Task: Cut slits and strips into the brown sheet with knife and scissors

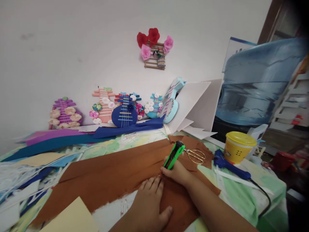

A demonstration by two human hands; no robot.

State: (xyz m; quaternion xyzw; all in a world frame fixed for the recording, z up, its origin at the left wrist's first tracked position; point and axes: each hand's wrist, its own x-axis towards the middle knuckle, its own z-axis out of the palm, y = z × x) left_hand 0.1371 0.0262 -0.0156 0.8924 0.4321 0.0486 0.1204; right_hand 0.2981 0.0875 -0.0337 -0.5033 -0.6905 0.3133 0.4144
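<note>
My right hand [175,172] is wrapped round a green and black utility knife [174,154], which stands tilted with its lower end at brown fabric [116,167]. Whether the blade is out I cannot tell. Palm down, my left hand [149,203] lies flat with fingers stretched out, close beside the knife, pressing on the fabric and a white sheet [108,209] at its edge. Gold-handled scissors [196,156] rest on the fabric just past my right hand. A pale yellow sheet [74,219] lies at the front left.
A blue glue gun [231,167] with a black cord and a yellow lidded tub [240,146] stand at the right. Decorated lute-shaped crafts [124,111] and white boards [188,103] lean along the wall. Coloured fabric strips [60,141] and white cords [16,177] cover the left side.
</note>
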